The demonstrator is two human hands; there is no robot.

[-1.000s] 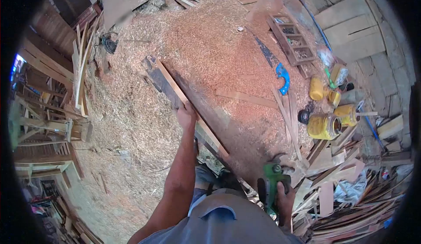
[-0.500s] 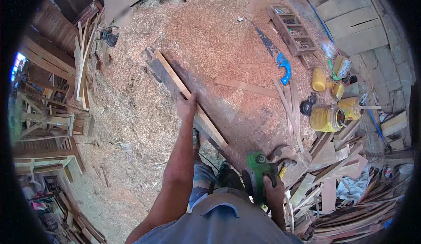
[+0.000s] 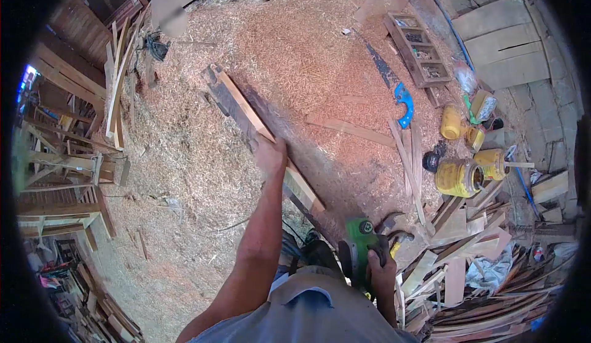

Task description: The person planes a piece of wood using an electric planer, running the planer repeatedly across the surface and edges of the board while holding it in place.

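Note:
My left hand [image 3: 271, 157] is closed around a long, pale wooden strip [image 3: 243, 108], gripping it near its middle. The strip lies along a dark, worn plank [image 3: 231, 110] that slants from upper left to lower right. In my right hand [image 3: 383, 270] is a green electric planer [image 3: 359, 244], held by its dark rear handle close to my right side. It is apart from the strip, just beyond the strip's near end. A hammer [image 3: 401, 237] rests beside the planer, its head partly hidden.
Wood shavings [image 3: 301, 41] cover the floor. On the right lie a blue-handled handsaw [image 3: 404, 106], a compartmented wooden box [image 3: 418, 50], yellow plastic jars [image 3: 454, 180] and heaped offcuts [image 3: 452, 226]. Long boards [image 3: 117, 84] lean at left. A dark cord [image 3: 237, 225] runs near my legs.
The view has shifted slightly, so the floor items appear a little further right. My left hand sits slightly lower along the strip. The planer stays at my right side.

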